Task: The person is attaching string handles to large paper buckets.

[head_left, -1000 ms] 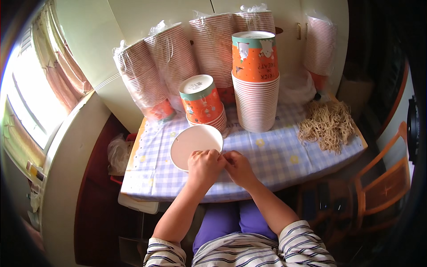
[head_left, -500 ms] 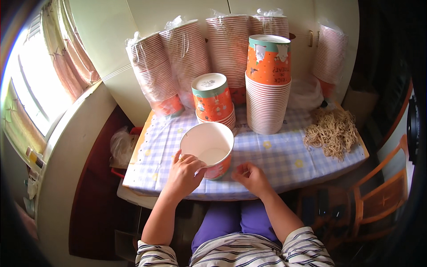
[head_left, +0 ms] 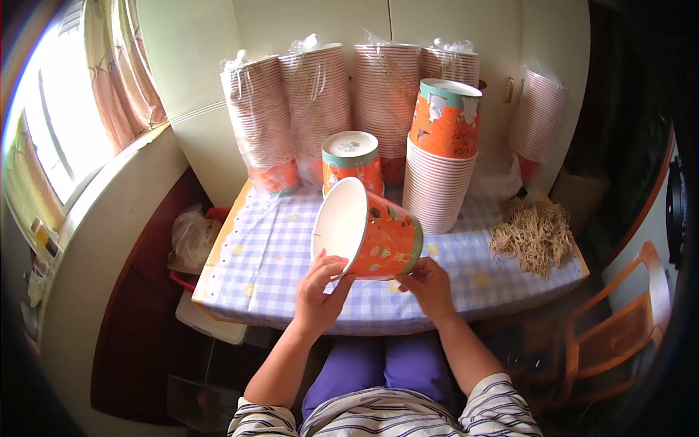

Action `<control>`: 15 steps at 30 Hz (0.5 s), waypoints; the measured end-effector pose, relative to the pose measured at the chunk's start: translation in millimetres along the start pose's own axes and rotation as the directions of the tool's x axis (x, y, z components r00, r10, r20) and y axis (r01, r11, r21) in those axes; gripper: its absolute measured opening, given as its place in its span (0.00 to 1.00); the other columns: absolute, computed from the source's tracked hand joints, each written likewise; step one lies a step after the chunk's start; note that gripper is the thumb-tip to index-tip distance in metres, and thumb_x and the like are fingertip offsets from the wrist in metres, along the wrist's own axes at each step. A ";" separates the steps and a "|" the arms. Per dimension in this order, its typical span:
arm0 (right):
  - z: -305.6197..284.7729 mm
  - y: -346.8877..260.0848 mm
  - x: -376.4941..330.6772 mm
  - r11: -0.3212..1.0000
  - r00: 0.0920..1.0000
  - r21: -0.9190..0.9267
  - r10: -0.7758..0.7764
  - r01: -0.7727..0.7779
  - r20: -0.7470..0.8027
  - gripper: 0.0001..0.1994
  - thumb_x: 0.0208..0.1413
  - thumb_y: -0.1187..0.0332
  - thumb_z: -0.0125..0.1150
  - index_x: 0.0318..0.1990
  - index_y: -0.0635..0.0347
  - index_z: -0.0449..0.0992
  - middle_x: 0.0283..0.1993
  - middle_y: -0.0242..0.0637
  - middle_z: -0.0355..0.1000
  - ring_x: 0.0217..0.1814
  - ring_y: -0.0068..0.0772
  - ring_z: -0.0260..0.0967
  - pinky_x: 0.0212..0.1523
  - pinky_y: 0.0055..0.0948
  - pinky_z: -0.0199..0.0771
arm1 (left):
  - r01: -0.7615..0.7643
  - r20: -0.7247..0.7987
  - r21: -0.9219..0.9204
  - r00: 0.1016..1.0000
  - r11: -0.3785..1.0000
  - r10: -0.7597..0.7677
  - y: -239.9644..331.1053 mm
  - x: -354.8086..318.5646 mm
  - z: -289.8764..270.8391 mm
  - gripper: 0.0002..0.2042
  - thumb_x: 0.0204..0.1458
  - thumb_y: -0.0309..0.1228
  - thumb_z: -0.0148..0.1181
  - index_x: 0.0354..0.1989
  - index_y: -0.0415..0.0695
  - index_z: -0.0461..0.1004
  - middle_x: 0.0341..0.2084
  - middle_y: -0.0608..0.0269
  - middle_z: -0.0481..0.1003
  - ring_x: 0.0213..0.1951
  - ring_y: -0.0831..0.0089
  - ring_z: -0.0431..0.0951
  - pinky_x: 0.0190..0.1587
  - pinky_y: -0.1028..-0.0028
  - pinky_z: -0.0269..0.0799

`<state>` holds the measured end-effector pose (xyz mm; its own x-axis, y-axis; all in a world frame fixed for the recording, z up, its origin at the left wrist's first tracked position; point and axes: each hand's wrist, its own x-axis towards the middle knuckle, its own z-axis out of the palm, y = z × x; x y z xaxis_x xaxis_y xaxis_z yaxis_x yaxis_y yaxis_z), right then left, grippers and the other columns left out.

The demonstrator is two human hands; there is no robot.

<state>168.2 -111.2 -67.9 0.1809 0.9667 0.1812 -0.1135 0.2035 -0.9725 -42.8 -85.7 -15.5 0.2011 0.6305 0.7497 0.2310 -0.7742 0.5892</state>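
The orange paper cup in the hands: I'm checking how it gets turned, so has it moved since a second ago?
Yes. The orange cup has tipped from mouth-up onto its side and risen toward the short stack.

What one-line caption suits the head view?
Both hands, left and right, hold an orange paper cup sideways above a checked tablecloth.

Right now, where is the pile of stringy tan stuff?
In the head view, the tan string pile lies on the checked tablecloth at the person's right, beside the tall cup stack.
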 end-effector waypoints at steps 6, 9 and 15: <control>-30.4 -71.6 28.1 0.682 0.870 -0.548 -0.440 0.485 0.222 0.09 0.46 0.76 0.67 0.33 0.63 0.72 0.29 0.36 0.75 0.30 0.26 0.74 0.31 0.26 0.74 | -0.039 0.067 -0.018 0.997 0.999 0.041 -29.1 -16.4 12.0 0.11 0.44 0.21 0.64 0.37 0.44 0.73 0.38 0.61 0.74 0.46 0.63 0.73 0.58 0.55 0.58; -34.3 -124.8 54.0 0.152 0.632 -0.722 -0.624 0.675 0.459 0.09 0.43 0.80 0.63 0.31 0.61 0.70 0.27 0.44 0.73 0.29 0.43 0.73 0.28 0.35 0.73 | 0.041 0.060 0.042 0.997 0.998 -0.044 -51.8 -21.8 16.8 0.14 0.43 0.23 0.65 0.40 0.43 0.73 0.41 0.59 0.73 0.45 0.60 0.72 0.53 0.61 0.64; -8.4 -202.5 133.9 -0.451 0.391 -0.696 -0.597 0.558 0.700 0.02 0.46 0.77 0.52 0.27 0.59 0.67 0.25 0.40 0.69 0.31 0.43 0.70 0.32 0.38 0.72 | 0.172 -0.013 0.095 0.985 0.981 -0.172 -103.5 -31.2 34.3 0.08 0.44 0.23 0.60 0.35 0.44 0.76 0.38 0.58 0.74 0.42 0.57 0.73 0.45 0.64 0.68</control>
<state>223.6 -24.3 152.0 -0.5457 0.3654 0.7541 0.8325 0.3397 0.4377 -40.4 -23.3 -110.2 0.1457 0.7533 0.6414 0.3512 -0.6455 0.6783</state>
